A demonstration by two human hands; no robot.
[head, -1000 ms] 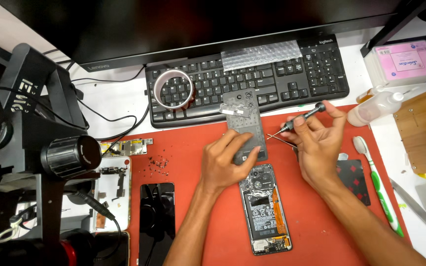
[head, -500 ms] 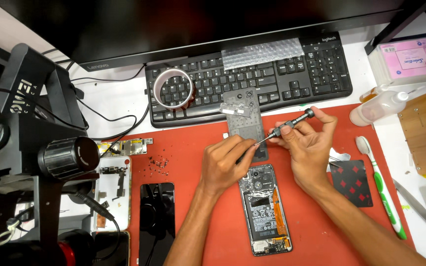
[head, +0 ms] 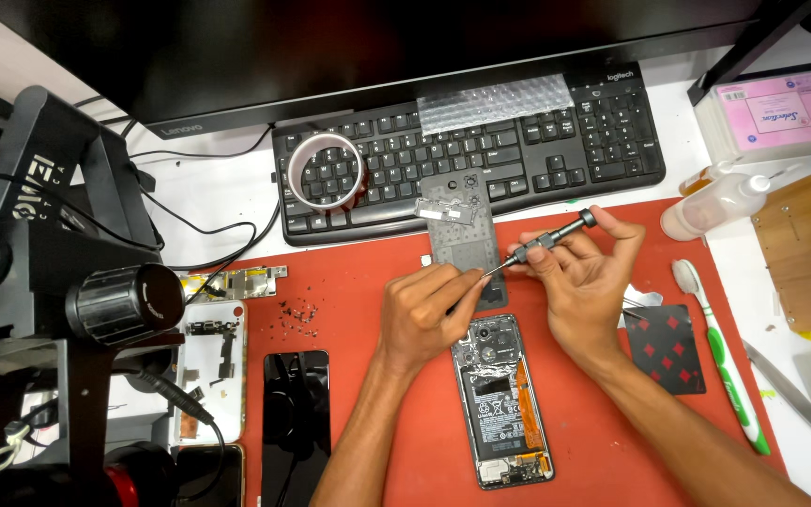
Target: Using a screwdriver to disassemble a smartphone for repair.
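1. Steel-grey and slim, the precision screwdriver [head: 546, 240] sits in the right hand [head: 582, 282], fingers closed round its shaft and its knurled cap pointing up toward the keyboard. The tilt puts the tip down and to the left, which looks meant for fine work at one small spot.
2. Meeting that tip, the left hand [head: 421, 314] has thumb and forefinger pinched together just above the opened phone [head: 504, 399]. Whether they hold something tiny, such as a screw, I cannot tell; it is too small to see.
3. Lying flat and back-side up just below both hands, the opened phone has its cover off, showing the battery and camera module. It lies lengthwise toward the person, probably so both hands can work at its top end.
4. Directly above the phone, a grey perforated plate [head: 466, 239] reaches up to touch the lower edge of the black keyboard [head: 481, 155], close enough to serve as a parts rest.
5. Under the phone, the red work mat [head: 349, 310] carries scattered dark specks well to the phone's left.
6. Left of the phone lies a black screen panel [head: 295, 413]; right of it, a dark card with red diamonds [head: 665, 345] and a green-and-white toothbrush [head: 723, 361].
7. Far above and left of the phone, a roll of tape [head: 325, 171] rests on the keyboard.
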